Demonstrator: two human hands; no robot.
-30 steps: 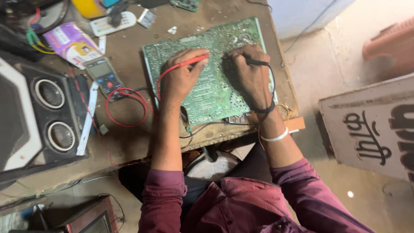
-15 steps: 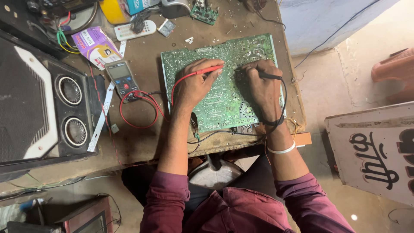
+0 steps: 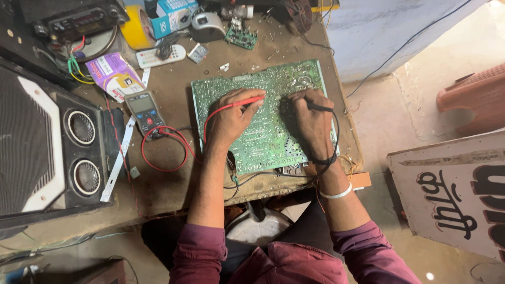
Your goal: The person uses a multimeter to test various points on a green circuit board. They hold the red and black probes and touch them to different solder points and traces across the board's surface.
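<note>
Both probes hardly moved since prev frame; my left hand (image 3: pixel 229 118) grips red probe (image 3: pixel 247 101), right hand (image 3: pixel 310 123) black probe (image 3: pixel 319 108), mid-test on green board (image 3: pixel 263 142), next needs precise tip placement.

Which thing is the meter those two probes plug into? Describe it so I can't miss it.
Start at the green circuit board mid-table and look left. The multimeter lies there, dark and handheld, with a grey screen and a red wire looped below it. The neighbouring pink packet has no screen.

Bare wood (image 3: pixel 173 184) left of the circuit board (image 3: pixel 263 142) seems passable, apart from looping red lead (image 3: pixel 158 158).
</note>
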